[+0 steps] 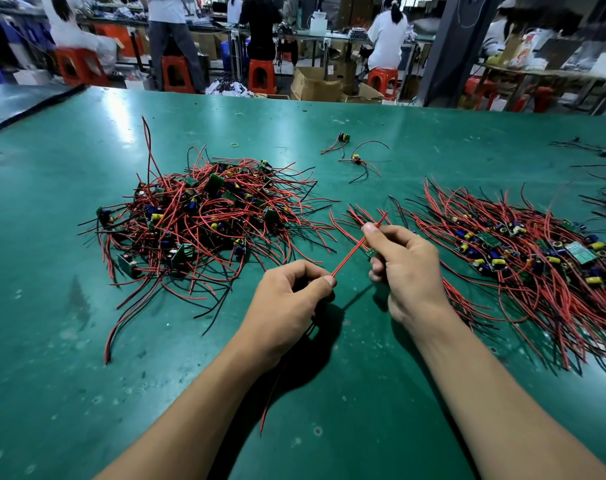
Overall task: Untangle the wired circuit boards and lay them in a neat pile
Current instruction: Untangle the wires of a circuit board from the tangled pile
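Your left hand (291, 299) pinches the red wire (350, 253); your right hand (405, 268) has its fingers (384, 237) curled round the small board (371, 252), just above the tabletop (69, 306). Draw the lead straight (gently, no yanking), then lay it on the combed pile (519, 258) at your right, wires parallel.

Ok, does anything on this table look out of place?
Yes. A stray board and a second stray board lie alone beyond the tangled heap and the neat pile, in neither. A small yellow rubber band lies loose nearby.
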{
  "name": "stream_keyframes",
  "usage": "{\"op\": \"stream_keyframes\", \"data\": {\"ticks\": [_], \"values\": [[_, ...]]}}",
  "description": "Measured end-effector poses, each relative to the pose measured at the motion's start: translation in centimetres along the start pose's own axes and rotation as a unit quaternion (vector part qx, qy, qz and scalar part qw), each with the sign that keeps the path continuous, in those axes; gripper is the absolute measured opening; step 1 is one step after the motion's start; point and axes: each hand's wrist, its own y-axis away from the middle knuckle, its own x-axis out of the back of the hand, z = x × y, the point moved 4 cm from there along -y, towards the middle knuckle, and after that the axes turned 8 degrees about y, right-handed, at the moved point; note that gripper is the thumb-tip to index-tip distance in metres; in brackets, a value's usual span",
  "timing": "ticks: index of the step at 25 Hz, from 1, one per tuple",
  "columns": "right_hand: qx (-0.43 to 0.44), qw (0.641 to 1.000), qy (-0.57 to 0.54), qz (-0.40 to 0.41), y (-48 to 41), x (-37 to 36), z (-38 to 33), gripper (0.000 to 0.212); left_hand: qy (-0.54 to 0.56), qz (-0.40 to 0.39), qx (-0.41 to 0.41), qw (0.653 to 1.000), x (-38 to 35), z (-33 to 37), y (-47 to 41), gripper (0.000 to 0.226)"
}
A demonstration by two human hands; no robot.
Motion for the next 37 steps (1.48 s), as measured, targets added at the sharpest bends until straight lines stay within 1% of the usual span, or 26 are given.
{"op": "stream_keyframes", "data": {"ticks": [2,3,5,7,8,10,12,15,16,18,21,22,23,25,26,28,30,32,34,36,37], "values": [[-0.068,0.994,-0.079,-0.023,0.1,-0.3,0.0,0.021,0.007,-0.002,-0.002,1.0,0.0,0.0,0.1,0.013],[-0.113,0.985,-0.123,-0.04,0.2,-0.5,0.0,0.024,0.007,-0.003,-0.004,1.0,0.0,0.0,0.1,0.012],[-0.194,0.956,-0.21,-0.067,0.3,-0.6,-0.1,0.034,0.006,-0.003,-0.008,1.0,0.0,0.1,0.2,0.012],[-0.237,0.93,-0.267,-0.087,0.5,-0.7,-0.3,0.038,0.006,-0.004,-0.009,1.0,0.0,0.2,0.3,0.012],[-0.245,0.923,-0.281,-0.097,0.6,-0.8,-0.4,0.037,0.007,-0.004,-0.009,1.0,0.0,0.2,0.3,0.012],[-0.246,0.921,-0.28,-0.11,0.7,-0.8,-0.5,0.032,0.012,-0.004,-0.009,1.0,0.1,0.3,0.3,0.012],[-0.239,0.933,-0.244,-0.11,0.7,-0.5,-0.6,0.027,0.014,-0.003,-0.011,1.0,0.1,0.4,0.3,0.012],[-0.224,0.957,-0.16,-0.087,0.4,0.2,-0.8,0.034,0.013,-0.004,-0.011,1.0,0.1,0.4,0.3,0.011],[-0.221,0.961,-0.149,-0.08,0.3,0.4,-0.8,0.036,0.013,-0.004,-0.011,1.0,0.1,0.4,0.3,0.011],[-0.228,0.954,-0.174,-0.086,0.2,0.4,-0.9,0.04,0.015,0.001,-0.013,1.0,0.1,0.4,0.3,0.012],[-0.255,0.926,-0.254,-0.113,0.3,-0.2,-0.7,0.046,0.019,0.007,-0.014,1.0,0.2,0.4,0.2,0.012],[-0.257,0.923,-0.262,-0.113,0.3,-0.3,-0.6,0.046,0.022,0.009,-0.012,1.0,0.2,0.3,0.2,0.012],[-0.248,0.931,-0.245,-0.109,0.3,-0.3,-0.5,0.044,0.028,0.013,-0.009,0.999,0.2,0.3,0.2,0.012],[-0.212,0.961,-0.149,-0.099,0.3,-0.2,-0.2,0.045,0.058,0.025,0.004,0.998,0.2,0.2,0.0,0.013],[-0.197,0.971,-0.098,-0.098,0.3,-0.2,0.0,0.052,0.085,0.033,0.014,0.996,0.3,0.2,-0.1,0.016],[-0.183,0.977,-0.04,-0.098,0.2,-0.1,0.5,0.062,0.15,0.046,0.038,0.987,0.3,0.3,-0.2,0.025],[-0.174,0.979,-0.007,-0.105,0.3,-0.2,0.6,0.062,0.189,0.053,0.061,0.979,0.2,0.5,-0.3,0.036],[-0.144,0.981,0.044,-0.12,0.7,-0.5,0.6,0.055,0.207,0.044,0.08,0.974,0.1,0.5,-0.4,0.051],[-0.075,0.978,0.103,-0.163,1.5,-1.3,0.5,0.051,0.215,0.018,0.09,0.972,0.1,0.5,-0.4,0.064],[0.017,0.961,0.189,-0.203,2.3,-2.2,0.5,0.051,0.23,-0.015,0.09,0.969,0.1,0.6,-0.3,0.069],[0.061,0.947,0.245,-0.197,2.5,-2.4,0.6,0.051,0.244,-0.023,0.092,0.965,0.0,0.7,-0.1,0.07]]}}
